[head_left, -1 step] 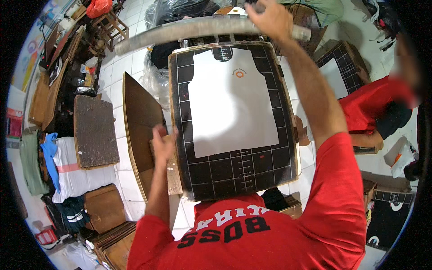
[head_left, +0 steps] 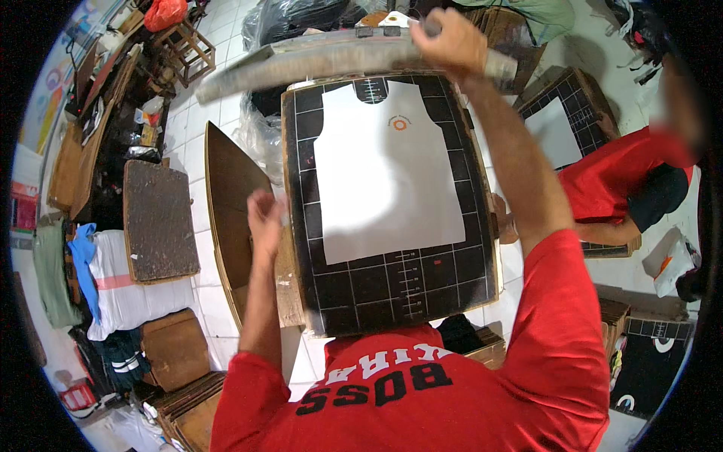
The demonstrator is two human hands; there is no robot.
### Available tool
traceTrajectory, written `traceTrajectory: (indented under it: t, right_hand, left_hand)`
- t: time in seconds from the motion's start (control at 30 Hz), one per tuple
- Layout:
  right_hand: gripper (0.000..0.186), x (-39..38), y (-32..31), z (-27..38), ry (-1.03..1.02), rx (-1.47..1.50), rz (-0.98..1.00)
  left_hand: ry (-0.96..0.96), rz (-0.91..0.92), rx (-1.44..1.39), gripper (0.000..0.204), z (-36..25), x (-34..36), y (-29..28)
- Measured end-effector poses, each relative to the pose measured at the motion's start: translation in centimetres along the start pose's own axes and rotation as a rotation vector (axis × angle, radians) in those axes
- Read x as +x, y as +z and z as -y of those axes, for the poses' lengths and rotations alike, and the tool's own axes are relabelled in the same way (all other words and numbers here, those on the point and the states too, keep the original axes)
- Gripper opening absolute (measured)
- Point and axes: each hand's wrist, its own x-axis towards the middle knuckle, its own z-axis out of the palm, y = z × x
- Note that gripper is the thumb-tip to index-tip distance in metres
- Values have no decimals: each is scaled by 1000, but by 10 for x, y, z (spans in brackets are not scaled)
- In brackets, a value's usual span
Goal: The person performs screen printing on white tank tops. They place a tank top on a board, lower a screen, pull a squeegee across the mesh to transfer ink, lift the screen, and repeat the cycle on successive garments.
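Clasping the rim suits this likely stiff frame (head_left: 331, 59), right hand (head_left: 453, 42) curled there, left hand (head_left: 264, 220) loosely spread.

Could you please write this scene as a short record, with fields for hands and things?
Left hand: loosely open, blurred, beside the black board
Right hand: holds a long pale bar, blurred, near the board's far edge
On the board: white shirt-shaped piece, flat, neckline toward the far edge
Print: small orange ring, upper right of the piece
Nearby: another person in red, on the right
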Motion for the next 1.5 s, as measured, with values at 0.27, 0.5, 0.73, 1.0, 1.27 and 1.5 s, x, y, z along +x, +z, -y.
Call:
traceTrajectory:
  t: [0.27,0.5,0.73,1.0,1.27,1.5]
  right_hand:
    - [30,-223,45,0,23,89,429]
    - [25,-240,111,-44,-29,279,644]
    - [25,-169,193,-76,-29,185,475]
    - [28,-220,130,-60,-56,287,624]
    - [22,-163,201,-80,-12,155,490]
    - [32,-241,128,-51,-41,127,595]
  left_hand:
    - [-681,-262,-948,65,-29,72,67]
    - [264,-383,659,74,72,22,100]
    - [403,41,1074,97,76,15,112]
    - [429,21,1087,93,83,17,112]
    - [474,-7,1052,89,84,18,110]
    - [535,-51,1018,80,83,19,110]
